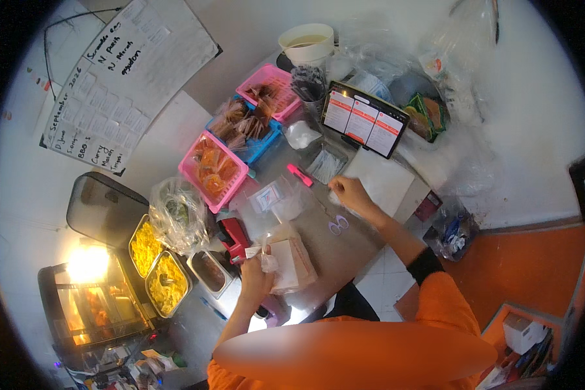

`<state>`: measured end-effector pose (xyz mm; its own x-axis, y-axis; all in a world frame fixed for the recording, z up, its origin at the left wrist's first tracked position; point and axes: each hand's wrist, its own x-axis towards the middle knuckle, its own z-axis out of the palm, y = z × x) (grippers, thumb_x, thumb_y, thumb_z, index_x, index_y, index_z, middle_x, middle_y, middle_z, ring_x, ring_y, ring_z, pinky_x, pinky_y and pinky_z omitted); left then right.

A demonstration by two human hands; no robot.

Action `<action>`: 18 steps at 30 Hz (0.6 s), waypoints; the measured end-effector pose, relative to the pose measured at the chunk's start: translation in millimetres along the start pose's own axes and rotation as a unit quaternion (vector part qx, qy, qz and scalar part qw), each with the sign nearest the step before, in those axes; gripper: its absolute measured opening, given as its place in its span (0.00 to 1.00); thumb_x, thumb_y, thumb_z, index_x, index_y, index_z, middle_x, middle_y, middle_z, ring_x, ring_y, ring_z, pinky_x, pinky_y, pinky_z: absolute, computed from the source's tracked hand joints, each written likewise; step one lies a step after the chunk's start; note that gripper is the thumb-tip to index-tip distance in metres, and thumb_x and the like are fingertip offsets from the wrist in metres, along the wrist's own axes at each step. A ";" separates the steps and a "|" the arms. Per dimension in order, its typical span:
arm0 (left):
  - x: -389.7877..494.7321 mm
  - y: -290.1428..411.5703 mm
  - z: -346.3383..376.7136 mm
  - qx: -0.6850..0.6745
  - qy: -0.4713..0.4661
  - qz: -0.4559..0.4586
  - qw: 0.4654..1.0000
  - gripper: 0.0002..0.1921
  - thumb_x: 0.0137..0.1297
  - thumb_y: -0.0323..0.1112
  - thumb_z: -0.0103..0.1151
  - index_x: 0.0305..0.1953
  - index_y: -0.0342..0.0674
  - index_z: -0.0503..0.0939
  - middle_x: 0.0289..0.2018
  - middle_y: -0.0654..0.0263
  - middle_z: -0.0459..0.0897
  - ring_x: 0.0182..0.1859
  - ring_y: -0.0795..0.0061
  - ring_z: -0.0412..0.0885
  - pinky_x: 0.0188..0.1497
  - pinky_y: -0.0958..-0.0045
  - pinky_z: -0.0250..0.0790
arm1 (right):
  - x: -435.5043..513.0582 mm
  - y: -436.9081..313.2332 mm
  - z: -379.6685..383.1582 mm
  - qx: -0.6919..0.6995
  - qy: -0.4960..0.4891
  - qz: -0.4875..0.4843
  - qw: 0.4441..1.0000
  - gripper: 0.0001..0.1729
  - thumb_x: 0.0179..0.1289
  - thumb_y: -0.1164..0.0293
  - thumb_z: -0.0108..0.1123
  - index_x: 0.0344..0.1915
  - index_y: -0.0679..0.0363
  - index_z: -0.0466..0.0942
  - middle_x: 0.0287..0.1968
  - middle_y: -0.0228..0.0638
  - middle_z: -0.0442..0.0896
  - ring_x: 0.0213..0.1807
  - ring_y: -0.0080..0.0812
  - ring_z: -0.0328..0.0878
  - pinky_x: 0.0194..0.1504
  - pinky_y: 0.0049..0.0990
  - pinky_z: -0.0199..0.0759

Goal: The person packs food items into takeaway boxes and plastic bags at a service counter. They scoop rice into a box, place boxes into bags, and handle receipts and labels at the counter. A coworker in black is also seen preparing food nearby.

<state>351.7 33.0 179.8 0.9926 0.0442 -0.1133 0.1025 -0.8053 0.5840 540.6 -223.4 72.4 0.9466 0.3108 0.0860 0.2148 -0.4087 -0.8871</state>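
Note:
My left hand [257, 278] is at the near side of the steel table, its fingers on the gathered top of a clear plastic bag [269, 263] that holds a white and brown box [286, 265]. A red stapler [234, 240] lies just beyond that hand. My right hand [349, 192] is over the near corner of a stack of white sheets [379, 178], fingers curled; whether it holds anything is hard to tell. Beside it are a tray of thin white sticks [327, 164] and a pink marker [300, 175]. Purple-handled scissors [339, 225] lie nearer me.
Pink [241, 200] and blue baskets [273, 146] hold sachets. A tablet [365, 119] stands at the back beside plastic bags. On the left are metal pans of yellow food [168, 285], a pan of brown food [211, 274] and a lit food warmer [97, 302]. A whiteboard [175, 39] bears writing.

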 end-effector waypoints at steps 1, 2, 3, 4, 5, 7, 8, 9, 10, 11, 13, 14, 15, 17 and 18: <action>-0.2 -13.4 18.7 -0.025 0.016 0.007 1.000 0.15 0.53 0.32 0.53 0.42 0.30 0.75 0.21 0.50 0.78 0.27 0.54 0.79 0.31 0.62 0.70 | 32.3 9.4 0.5 -0.090 -0.014 -0.019 0.996 0.07 0.55 0.73 0.53 0.32 0.63 0.77 0.29 0.43 0.79 0.34 0.40 0.77 0.32 0.35 0.69; -0.6 -22.0 37.2 -0.050 0.033 0.014 0.998 0.15 0.55 0.32 0.53 0.42 0.30 0.75 0.21 0.51 0.78 0.26 0.57 0.79 0.30 0.63 0.70 | 59.2 20.0 8.1 -0.179 -0.029 -0.038 0.983 0.08 0.54 0.73 0.52 0.30 0.63 0.77 0.34 0.47 0.80 0.40 0.50 0.77 0.41 0.41 0.71; 0.3 -18.2 45.8 -0.135 0.014 -0.088 0.987 0.13 0.58 0.32 0.51 0.41 0.31 0.74 0.20 0.54 0.78 0.24 0.63 0.78 0.27 0.66 0.69 | 75.4 20.2 18.7 -0.246 -0.024 -0.012 0.969 0.07 0.53 0.73 0.52 0.30 0.62 0.77 0.33 0.45 0.80 0.40 0.49 0.78 0.40 0.41 0.71; 3.3 -8.0 49.3 -0.213 0.010 -0.189 0.959 0.11 0.60 0.31 0.50 0.40 0.31 0.73 0.19 0.58 0.77 0.22 0.69 0.78 0.25 0.68 0.68 | 87.5 21.8 28.8 -0.310 -0.015 0.016 0.951 0.07 0.53 0.73 0.53 0.29 0.61 0.78 0.32 0.43 0.80 0.39 0.47 0.78 0.39 0.41 0.72; 4.7 4.8 51.9 -0.243 0.040 -0.202 0.948 0.09 0.61 0.30 0.49 0.40 0.32 0.73 0.20 0.60 0.77 0.22 0.71 0.77 0.24 0.69 0.68 | 98.4 24.7 34.1 -0.338 -0.022 0.001 0.941 0.07 0.53 0.72 0.53 0.30 0.61 0.78 0.32 0.43 0.80 0.39 0.45 0.79 0.39 0.40 0.72; 5.0 34.5 46.6 -0.295 0.094 -0.231 0.922 0.07 0.61 0.28 0.48 0.39 0.33 0.73 0.20 0.63 0.77 0.22 0.74 0.75 0.23 0.71 0.67 | 110.2 35.6 48.1 -0.389 -0.040 -0.023 0.920 0.07 0.53 0.72 0.54 0.32 0.59 0.78 0.33 0.41 0.80 0.40 0.43 0.79 0.37 0.40 0.73; -2.4 25.1 51.2 -0.288 0.076 -0.269 0.916 0.06 0.62 0.27 0.48 0.39 0.34 0.73 0.25 0.66 0.76 0.27 0.76 0.75 0.29 0.74 0.69 | 111.5 37.7 51.7 -0.387 -0.037 -0.004 0.921 0.06 0.52 0.73 0.54 0.31 0.59 0.78 0.33 0.42 0.80 0.39 0.44 0.79 0.37 0.39 0.73; -13.6 8.9 59.6 -0.340 0.093 -0.240 0.904 0.06 0.62 0.28 0.49 0.39 0.34 0.73 0.27 0.65 0.76 0.29 0.76 0.75 0.32 0.75 0.69 | 112.3 30.7 51.4 -0.385 -0.036 0.012 0.922 0.06 0.51 0.74 0.54 0.30 0.60 0.78 0.33 0.44 0.80 0.39 0.45 0.79 0.36 0.39 0.73; -24.4 -10.9 70.4 -0.392 0.111 -0.208 0.889 0.07 0.63 0.29 0.49 0.39 0.34 0.73 0.29 0.65 0.76 0.32 0.77 0.76 0.35 0.75 0.69 | 112.0 22.7 47.8 -0.385 -0.033 0.026 0.922 0.06 0.50 0.75 0.55 0.30 0.60 0.78 0.34 0.45 0.80 0.38 0.46 0.79 0.35 0.39 0.74; -32.3 -24.0 77.5 -0.444 0.127 -0.175 0.870 0.07 0.63 0.29 0.49 0.40 0.34 0.73 0.30 0.65 0.76 0.34 0.77 0.76 0.37 0.76 0.69 | 108.4 16.9 42.1 -0.380 -0.025 0.036 0.924 0.05 0.51 0.75 0.55 0.30 0.60 0.77 0.33 0.44 0.80 0.37 0.44 0.80 0.35 0.38 0.74; -39.9 -35.4 79.0 -0.393 0.126 -0.167 0.896 0.08 0.63 0.29 0.50 0.41 0.34 0.74 0.34 0.64 0.76 0.38 0.76 0.75 0.41 0.76 0.69 | 102.1 6.2 31.0 -0.372 -0.006 0.053 0.927 0.05 0.51 0.75 0.55 0.30 0.59 0.77 0.32 0.42 0.81 0.36 0.42 0.80 0.35 0.37 0.74; -44.4 -39.8 81.2 -0.367 0.125 -0.163 0.907 0.09 0.63 0.30 0.50 0.42 0.33 0.74 0.35 0.64 0.76 0.40 0.76 0.75 0.43 0.76 0.68 | 99.6 4.6 30.0 -0.344 0.013 0.041 0.938 0.05 0.51 0.74 0.55 0.30 0.59 0.77 0.31 0.41 0.81 0.35 0.41 0.80 0.35 0.36 0.73; -41.1 -27.3 75.5 -0.371 0.125 -0.162 0.906 0.09 0.63 0.29 0.51 0.42 0.33 0.74 0.36 0.64 0.76 0.40 0.75 0.75 0.43 0.76 0.68 | 96.1 5.5 23.3 -0.319 0.040 0.033 0.946 0.04 0.52 0.74 0.56 0.30 0.59 0.77 0.31 0.40 0.81 0.35 0.40 0.80 0.35 0.35 0.73; -34.0 8.4 57.5 -0.384 0.132 -0.166 0.899 0.10 0.62 0.28 0.51 0.43 0.32 0.74 0.38 0.63 0.76 0.41 0.74 0.75 0.42 0.75 0.69 | 91.3 0.3 11.3 -0.231 0.096 0.002 0.968 0.04 0.53 0.72 0.57 0.31 0.58 0.77 0.30 0.39 0.81 0.34 0.38 0.80 0.35 0.34 0.73; -29.3 4.7 60.2 -0.334 0.177 -0.126 0.917 0.14 0.60 0.34 0.58 0.45 0.36 0.74 0.34 0.68 0.78 0.35 0.80 0.75 0.37 0.78 0.69 | 88.8 -6.4 7.6 -0.164 0.127 -0.017 0.978 0.05 0.54 0.71 0.58 0.32 0.58 0.77 0.30 0.38 0.81 0.33 0.37 0.80 0.35 0.33 0.72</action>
<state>319.2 -7.7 137.5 0.8790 0.4632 -0.1128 0.2312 -0.2072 0.9506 621.5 -186.6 82.3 0.9580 0.1223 0.2595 0.2728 -0.6683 -0.6921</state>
